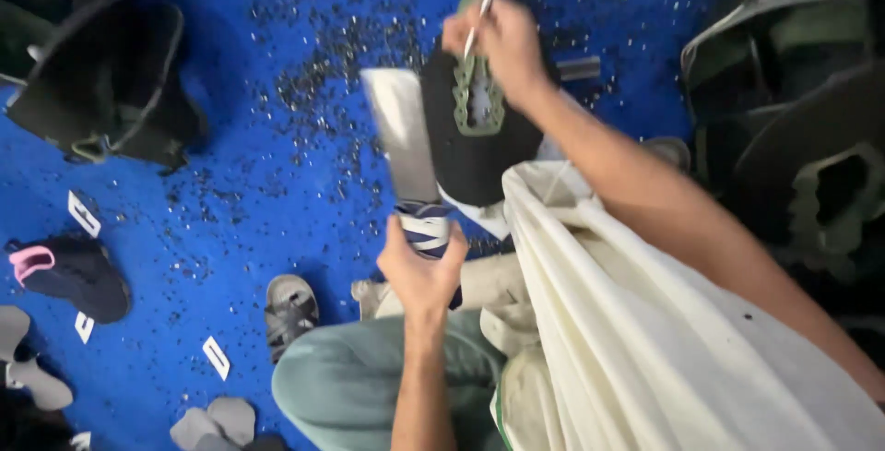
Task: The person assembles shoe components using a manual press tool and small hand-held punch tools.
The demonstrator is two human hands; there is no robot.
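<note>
My left hand grips the taped handle of a wide flat blade that points away from me, tilted up to the left. My right hand reaches forward and pinches a thin white stick-like tool over a black shoe upper piece with a green scalloped edge around its opening. The black piece rests on a cream cloth draped over my lap. The blade's tip lies just left of the black piece.
Blue floor strewn with small dark scraps. Black and green upper pieces are stacked at top left and at right. A black piece with pink trim, grey cut-outs and small white tags lie at left. My knee is bent.
</note>
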